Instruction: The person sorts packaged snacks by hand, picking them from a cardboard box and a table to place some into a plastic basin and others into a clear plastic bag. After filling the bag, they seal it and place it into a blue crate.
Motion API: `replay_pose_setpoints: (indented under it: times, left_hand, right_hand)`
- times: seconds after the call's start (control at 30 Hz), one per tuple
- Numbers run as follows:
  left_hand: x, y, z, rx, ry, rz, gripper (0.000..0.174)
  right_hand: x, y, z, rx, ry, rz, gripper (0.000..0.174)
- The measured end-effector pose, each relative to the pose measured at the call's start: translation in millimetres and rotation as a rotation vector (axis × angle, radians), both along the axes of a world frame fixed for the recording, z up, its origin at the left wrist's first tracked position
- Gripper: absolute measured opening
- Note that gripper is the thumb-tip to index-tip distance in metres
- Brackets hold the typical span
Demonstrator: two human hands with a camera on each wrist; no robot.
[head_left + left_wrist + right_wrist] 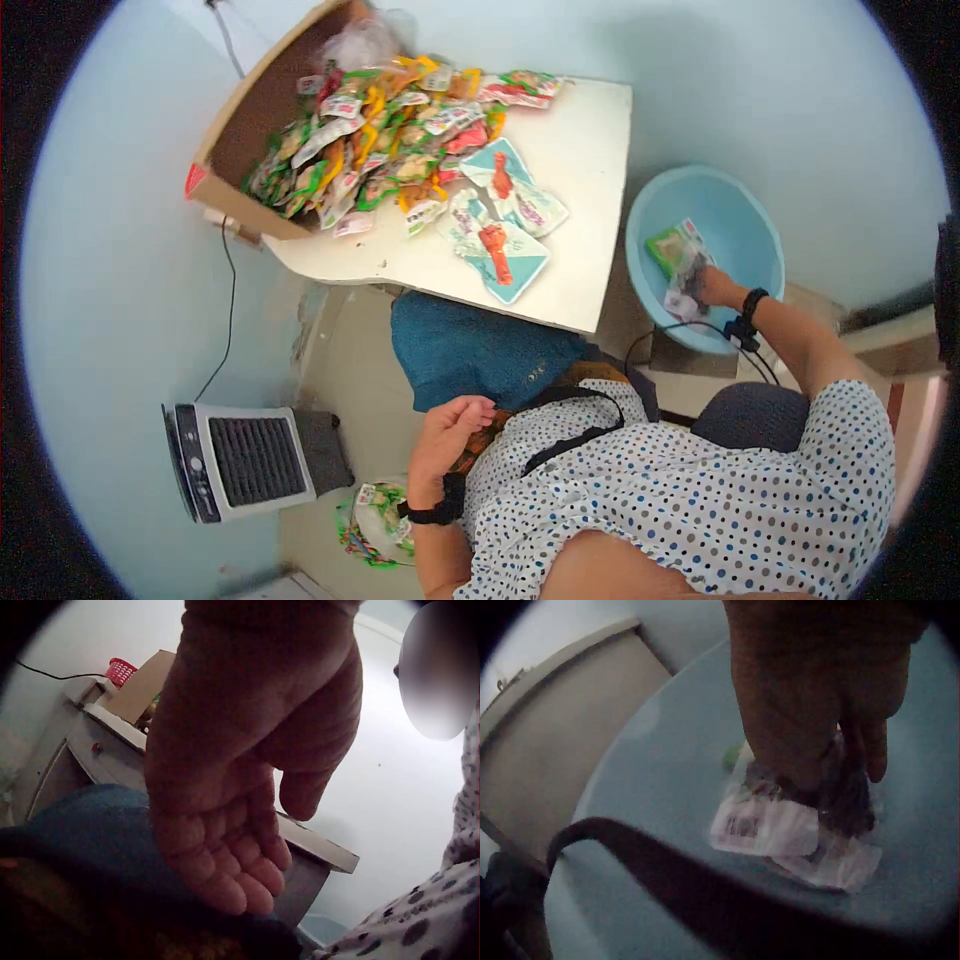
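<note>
Beside the pale blue wall (720, 90), we had a round light-blue plastic basin (758, 235). The left hand (452, 432) was idle, loosely curled and empty; inside the basin, the right hand (716, 288) gripped clear plastic packets with dark contents (846, 811). We judged a firm, even pinch best against slipping.

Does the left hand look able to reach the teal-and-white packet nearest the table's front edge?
Probably yes: the left hand is empty, and the packet lies uncovered on the table.

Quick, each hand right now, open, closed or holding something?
Left hand: open, fingers loosely curled, holding nothing.
Right hand: holding a dark packet inside the blue tub.
</note>
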State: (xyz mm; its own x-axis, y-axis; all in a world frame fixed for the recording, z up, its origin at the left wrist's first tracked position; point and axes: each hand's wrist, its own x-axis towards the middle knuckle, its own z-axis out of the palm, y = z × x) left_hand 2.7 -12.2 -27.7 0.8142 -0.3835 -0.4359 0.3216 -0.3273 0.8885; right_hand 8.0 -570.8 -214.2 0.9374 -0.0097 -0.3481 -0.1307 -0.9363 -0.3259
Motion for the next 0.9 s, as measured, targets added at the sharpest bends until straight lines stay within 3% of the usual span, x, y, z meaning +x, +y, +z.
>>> replay_pose_setpoints:
  times: [0.07, 0.13, 0.2, 0.27, 0.33, 0.6, 0.7, 0.9]
  left_hand:
    - [-2.3, 1.4, -3.7, -0.027, -0.011, 0.007, 0.031]
    - [-2.5, 5.3, -7.0, -0.050, -0.016, 0.038, 0.028]
    - [-3.5, 12.9, -2.0, -0.040, -0.050, 0.048, 0.028]
    - [-5.8, 20.4, -3.1, -0.045, -0.081, 0.065, 0.027]
    - [-8.7, 26.6, -8.1, -0.067, -0.106, 0.095, 0.027]
    - [-17.4, 39.2, -3.6, -0.081, -0.164, 0.143, 0.027]
    - [-15.8, 37.8, 0.2, -0.058, -0.218, 0.159, 0.026]
    - [-10.8, 45.3, 5.4, 0.113, -0.372, 0.111, 0.026]
  right_hand:
    - [3.5, -13.9, 0.5, -0.047, 0.164, -0.043, 0.033]
    - [21.5, -1.8, 37.7, -0.046, 0.462, -0.136, 0.034]
    - [26.6, 12.0, 68.4, 0.078, 0.371, -0.158, 0.032]
    - [49.0, 13.6, 74.5, 0.049, 0.365, 0.043, 0.030]
    - [53.1, 66.6, 145.7, 0.233, 0.444, 0.003, 0.029]
    - [44.4, 197.4, 316.9, 0.940, 0.654, 0.515, 0.033]
    - [44.5, 247.3, 358.0, 1.015, 0.442, 0.572, 0.032]
    - [110.4, 331.7, 382.5, 1.240, 0.060, 0.481, 0.028]
